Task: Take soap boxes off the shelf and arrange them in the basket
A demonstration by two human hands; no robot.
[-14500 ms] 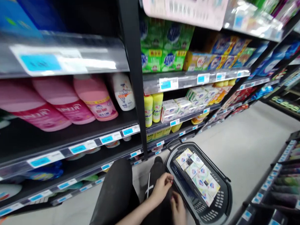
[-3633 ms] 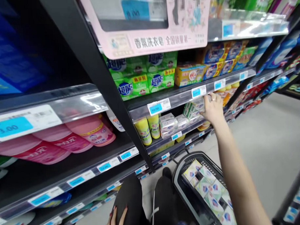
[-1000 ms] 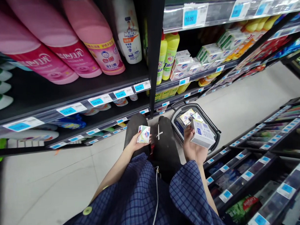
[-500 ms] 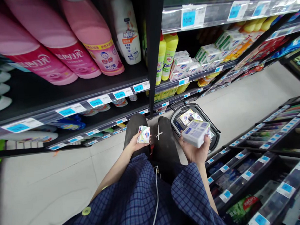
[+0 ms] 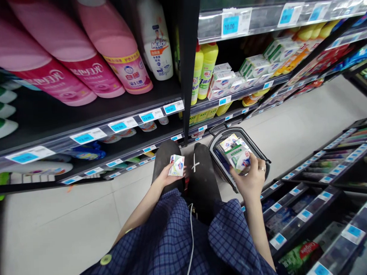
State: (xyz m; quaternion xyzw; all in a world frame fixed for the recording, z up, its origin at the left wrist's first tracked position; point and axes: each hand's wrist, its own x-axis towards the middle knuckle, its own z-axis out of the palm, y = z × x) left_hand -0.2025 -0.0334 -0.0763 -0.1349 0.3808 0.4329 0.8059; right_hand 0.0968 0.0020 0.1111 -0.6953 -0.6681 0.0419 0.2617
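Observation:
My left hand (image 5: 166, 175) rests over my left knee, fingers closed around a small white-and-green soap box (image 5: 176, 166) with a blue-and-red logo. Out over the dark shopping basket (image 5: 213, 146) on the floor, my right hand (image 5: 251, 176) grips a larger green-and-white soap box (image 5: 238, 156), its printed front facing up. More pale soap boxes (image 5: 229, 141) lie in the basket, partly covered by the held one. A ring shows on a finger of my right hand.
Pink detergent bottles (image 5: 114, 55) and a white Mr Muscle bottle (image 5: 160, 50) stand on the left shelf. Yellow bottles (image 5: 207, 70) and stacked soap boxes (image 5: 225, 80) fill a shelf ahead. A low rack (image 5: 305, 215) flanks my right side.
Since half a second ago my right hand has turned its soap box from the grey printed side to the green-and-white front, over the basket. Earlier that hand reached to the shelf. The left stays nearly still.

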